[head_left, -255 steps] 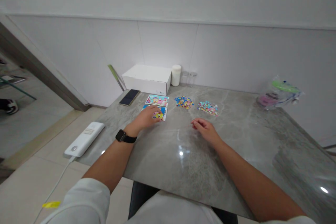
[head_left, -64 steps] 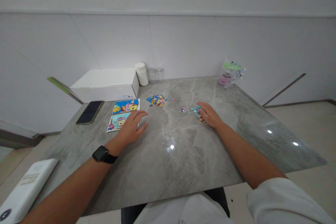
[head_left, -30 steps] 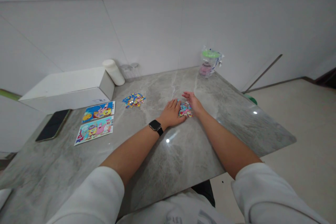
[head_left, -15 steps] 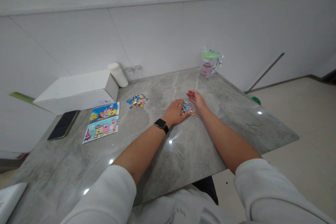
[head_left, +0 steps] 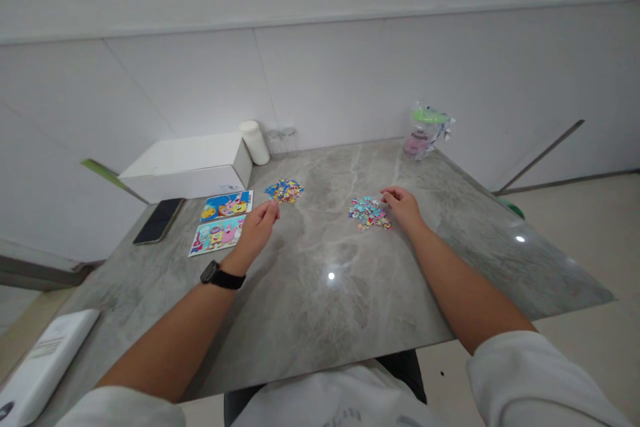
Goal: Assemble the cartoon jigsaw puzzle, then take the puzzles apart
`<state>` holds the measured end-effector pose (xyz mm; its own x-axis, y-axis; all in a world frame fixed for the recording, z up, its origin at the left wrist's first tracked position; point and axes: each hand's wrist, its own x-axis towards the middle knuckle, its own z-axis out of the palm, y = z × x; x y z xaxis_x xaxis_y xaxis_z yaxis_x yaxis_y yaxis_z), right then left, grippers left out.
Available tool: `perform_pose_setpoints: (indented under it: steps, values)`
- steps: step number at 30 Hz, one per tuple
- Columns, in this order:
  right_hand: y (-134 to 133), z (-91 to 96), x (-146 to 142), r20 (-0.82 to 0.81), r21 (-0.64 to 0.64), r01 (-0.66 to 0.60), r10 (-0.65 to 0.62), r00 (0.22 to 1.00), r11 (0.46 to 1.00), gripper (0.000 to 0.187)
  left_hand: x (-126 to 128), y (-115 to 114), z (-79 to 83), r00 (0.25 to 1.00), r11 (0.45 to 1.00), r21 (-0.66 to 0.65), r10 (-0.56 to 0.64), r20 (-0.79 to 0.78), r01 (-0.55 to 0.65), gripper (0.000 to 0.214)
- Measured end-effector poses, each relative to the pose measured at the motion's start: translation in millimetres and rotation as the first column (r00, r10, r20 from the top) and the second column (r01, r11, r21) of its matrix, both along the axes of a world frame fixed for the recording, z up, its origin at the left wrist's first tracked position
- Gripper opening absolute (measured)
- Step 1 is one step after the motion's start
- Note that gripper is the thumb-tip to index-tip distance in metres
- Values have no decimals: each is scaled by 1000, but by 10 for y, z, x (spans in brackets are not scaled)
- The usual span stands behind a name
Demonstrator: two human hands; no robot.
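Observation:
My left hand (head_left: 259, 227) hovers over the grey marble table (head_left: 325, 307), fingers loosely curled, just right of two cartoon picture cards (head_left: 223, 221) and below a blue-and-yellow pile of puzzle pieces (head_left: 284, 190). Whether its fingertips pinch anything is unclear. A black watch sits on that wrist. My right hand (head_left: 403, 207) rests on the table with its fingers curled beside the right edge of a pink-and-turquoise pile of puzzle pieces (head_left: 369, 213), touching it.
A white box (head_left: 187, 167), a white cylinder (head_left: 253, 142) and two small clear jars (head_left: 281, 139) line the back wall. A dark phone (head_left: 159, 220) lies left of the cards. A plastic bag (head_left: 425, 130) sits at the far right corner; a white device (head_left: 35, 367) at the near left.
My left hand has pulled away from the pink-and-turquoise pile and swung left toward the cards. My right hand stays beside that pile, which is now gathered together.

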<state>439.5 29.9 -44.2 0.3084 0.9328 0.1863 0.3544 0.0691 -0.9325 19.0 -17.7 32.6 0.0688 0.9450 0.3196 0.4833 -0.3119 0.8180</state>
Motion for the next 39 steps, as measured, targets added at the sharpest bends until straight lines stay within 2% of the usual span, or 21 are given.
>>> perform_pose_setpoints:
  steps: [3,6,10,13,15,18,22,26,32,39]
  values:
    - [-74,41,-88,120,57,18,-25,992,998,35,-217,-217,-42,990,995,-91,53,128,-42,52]
    - [-140,168,-187,193,115,69,-90,977,991,35,-269,-325,-184,973,986,-168,52,225,-14,54]
    - [-110,525,-265,278,188,49,-101,955,981,34,-356,-312,-317,996,990,-140,-1,88,14,51]
    - [-38,792,-333,336,182,-2,-60,940,983,32,-470,-281,-301,999,997,-75,-33,-38,30,50]
    - [-18,862,-412,379,174,-8,-59,923,985,30,-523,-285,-271,997,999,-40,-25,-78,22,50]
    - [-58,760,-535,529,156,-42,-48,847,987,24,-523,-333,-248,983,998,1,-69,-172,70,50]
    - [-153,485,-578,736,2,-132,88,671,991,25,-419,-418,-258,911,968,31,-222,-348,248,50]
    - [-200,375,-542,819,-112,-137,169,548,984,29,-324,-452,-274,878,949,26,-280,-388,314,50]
    - [-233,352,-573,848,-173,-137,219,483,975,31,-280,-439,-289,877,946,-17,-305,-370,322,51]
    - [-196,310,-564,847,-200,-124,235,477,972,28,-280,-450,-288,870,944,-31,-314,-381,328,50]
